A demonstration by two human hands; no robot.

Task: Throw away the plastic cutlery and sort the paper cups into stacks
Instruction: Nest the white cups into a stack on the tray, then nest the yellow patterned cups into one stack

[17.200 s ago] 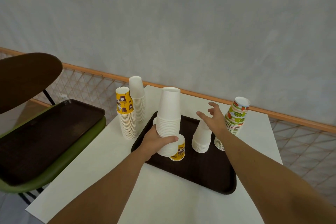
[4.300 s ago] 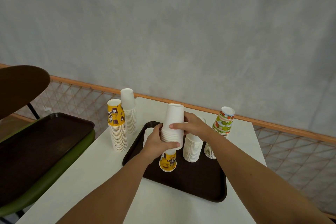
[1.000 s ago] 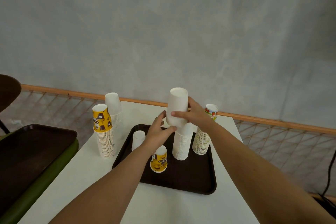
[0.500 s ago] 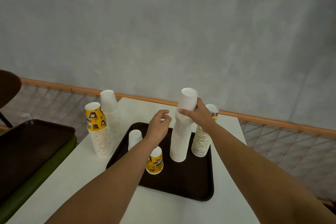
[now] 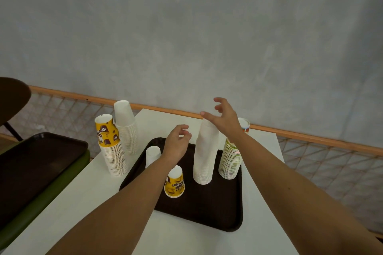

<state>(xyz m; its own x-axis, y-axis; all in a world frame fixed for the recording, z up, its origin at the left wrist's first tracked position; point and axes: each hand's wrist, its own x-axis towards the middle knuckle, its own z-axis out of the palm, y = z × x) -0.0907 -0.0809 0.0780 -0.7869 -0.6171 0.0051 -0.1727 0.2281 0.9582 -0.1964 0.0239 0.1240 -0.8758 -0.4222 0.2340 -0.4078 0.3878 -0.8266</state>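
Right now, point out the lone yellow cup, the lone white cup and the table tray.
lone yellow cup (image 5: 174,182): head view, printed side wall.
lone white cup (image 5: 153,155): head view, side wall.
table tray (image 5: 207,209): head view, bare front floor.

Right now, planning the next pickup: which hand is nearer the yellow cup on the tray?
Left. The left hand just behind the yellow cup; right hand farther, over the tall white stack.

Head view, downward over table (image 5: 87,203)

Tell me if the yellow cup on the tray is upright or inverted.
Inverted: the yellow cup rests rim-down on the tray, white base up.
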